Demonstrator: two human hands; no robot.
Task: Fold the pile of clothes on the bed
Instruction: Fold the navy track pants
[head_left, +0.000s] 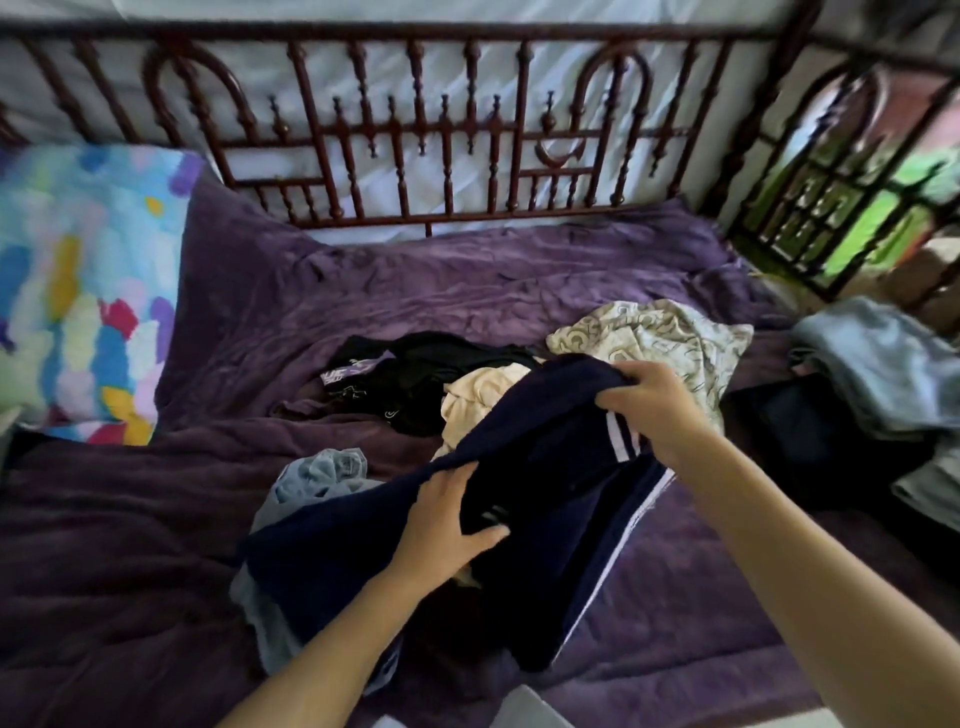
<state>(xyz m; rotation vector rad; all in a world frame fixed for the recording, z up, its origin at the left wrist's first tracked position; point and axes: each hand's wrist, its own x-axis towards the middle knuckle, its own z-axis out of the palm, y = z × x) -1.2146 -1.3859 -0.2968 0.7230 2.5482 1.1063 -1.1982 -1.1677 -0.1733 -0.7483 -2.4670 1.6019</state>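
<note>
Holding the navy striped garment (550, 499) over the pile of clothes (467, 389) on the bed (145, 519), right hand (657, 410) bunching its top edge in curled fingers, left hand (447, 525) gripping a lower fold: the hem, draped on a pale-blue item (322, 473), may drag it along.

Bed cover (467, 291): plain deep purple throughout. Bed frame (415, 130): dark reddish-brown. Pillow (78, 291): blotched patches of light blue, yellow, pink, white and violet. Navy garment (561, 509): dark navy with parallel white stripes along one side. Black garment (431, 374): black, carrying a purple-and-white print (too blurred to read). Cream garment (478, 395): plain cream. Patterned cloth (665, 338): off-white with grey curling motifs. Light blue garment (322, 473): pale, washed-out blue. Folded stack (872, 364): grey-blue.
</note>
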